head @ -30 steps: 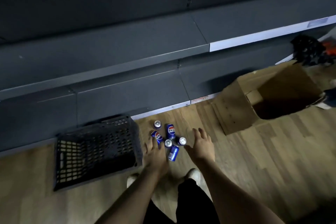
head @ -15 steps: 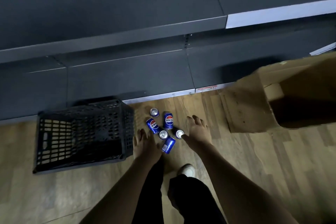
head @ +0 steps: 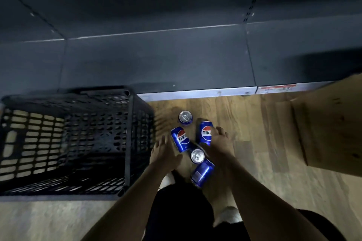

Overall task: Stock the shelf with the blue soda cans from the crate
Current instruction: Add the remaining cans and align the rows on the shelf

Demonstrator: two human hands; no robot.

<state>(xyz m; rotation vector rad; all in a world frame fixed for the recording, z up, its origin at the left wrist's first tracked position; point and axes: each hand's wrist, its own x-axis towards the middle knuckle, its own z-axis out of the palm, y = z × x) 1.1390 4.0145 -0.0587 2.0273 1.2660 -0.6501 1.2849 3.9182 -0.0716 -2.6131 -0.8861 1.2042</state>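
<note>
wood floor [head: 254, 133] | left hand [head: 164, 154] fingers loose by cans [head: 181, 139] | right hand [head: 217, 145] grasp unclear, hides one can

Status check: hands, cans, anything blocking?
Left hand open, beside a lying can. Right hand open, fingers against another lying can. Five cans visible, all on the floor; none shelved. Black crate left, cardboard box right; shelf approach unobstructed.
</note>
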